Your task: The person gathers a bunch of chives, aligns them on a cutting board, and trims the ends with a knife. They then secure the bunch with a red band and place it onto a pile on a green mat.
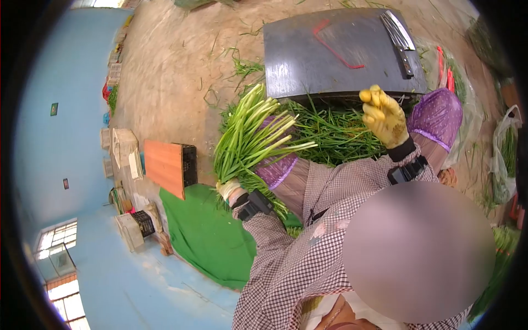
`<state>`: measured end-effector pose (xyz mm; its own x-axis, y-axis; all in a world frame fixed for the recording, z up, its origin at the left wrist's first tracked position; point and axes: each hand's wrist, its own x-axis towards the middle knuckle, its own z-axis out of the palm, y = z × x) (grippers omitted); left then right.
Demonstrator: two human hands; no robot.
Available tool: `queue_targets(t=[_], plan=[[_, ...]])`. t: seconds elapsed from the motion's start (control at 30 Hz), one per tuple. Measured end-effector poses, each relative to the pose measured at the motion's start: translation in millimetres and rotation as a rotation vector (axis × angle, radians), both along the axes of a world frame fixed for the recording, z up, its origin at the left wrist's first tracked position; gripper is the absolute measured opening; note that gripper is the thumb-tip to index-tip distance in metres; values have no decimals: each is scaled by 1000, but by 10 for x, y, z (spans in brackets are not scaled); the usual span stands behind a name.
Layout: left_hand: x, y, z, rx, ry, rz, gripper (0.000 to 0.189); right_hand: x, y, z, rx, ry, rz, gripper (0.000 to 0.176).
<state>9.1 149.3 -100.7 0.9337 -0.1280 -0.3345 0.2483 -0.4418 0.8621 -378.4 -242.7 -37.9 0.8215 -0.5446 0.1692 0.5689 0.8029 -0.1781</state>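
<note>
A thick bunch of long green stalks with pale ends [247,132] lies over my left knee, its pale ends fanned up and to the right. My left hand [228,190], in a whitish glove, is wrapped round the lower, leafy part of it. My right hand [385,115], in a yellow glove, is raised near the front edge of the dark board [308,60], its fingers curled together; whatever they hold, if anything, is too small to make out. A red strip [344,55] and a knife with a black handle [406,60] lie on the board.
Loose green leaves [341,135] are heaped between my knees. A green cloth [206,236] and an orange board [164,165] by a black crate are on the left. Plastic bags of greens [506,159] stand at the right, with red ties [451,80] near the dark board.
</note>
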Motion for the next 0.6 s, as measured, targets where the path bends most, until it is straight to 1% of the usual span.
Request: queue_targets(t=[0.03,0.07,0.1,0.13,0.2,0.23,0.27,0.3,0.33,0.37,0.4,0.43,0.47,0.53,0.57,0.6], plan=[[190,188,-263,-378,63,101,43,-28,24,-44,-67,173,45,9],[375,369,-517,-752,138,207,43,-10,108,-47,-346,553,53,10],[605,582,-706,-844,155,121,45,25,146,-190,-637,790,265,13],[720,673,-799,-938,170,34,47,74,178,-407,-935,1020,478,16],[131,101,-367,-675,-98,184,40,211,372,-874,-1551,1303,276,22],[251,171,-475,-576,-136,92,41,318,427,-536,-1170,1152,301,23],[302,279,-590,-796,-21,110,41,460,470,-380,-1123,1030,215,25],[196,197,-428,-1005,104,143,40,585,511,-268,-1067,909,129,27],[-10,-30,-121,-957,78,203,40,698,529,-194,-1010,787,40,29],[-170,-232,118,-912,52,261,40,837,531,-263,-1160,735,17,35],[-247,-331,210,-866,26,321,40,969,548,-328,-1308,679,-4,41],[-263,-352,216,-833,-37,275,39,1081,625,-206,-961,646,285,43],[-283,-371,216,-797,-86,252,37,1171,701,-79,-928,540,273,47],[-311,-411,240,-722,-184,208,34,1393,895,-227,-848,398,294,36],[-315,-416,248,-720,-186,237,34,1460,956,-339,-807,328,307,32],[-324,-407,249,-717,-189,268,34,1450,946,-277,-826,432,316,28]])
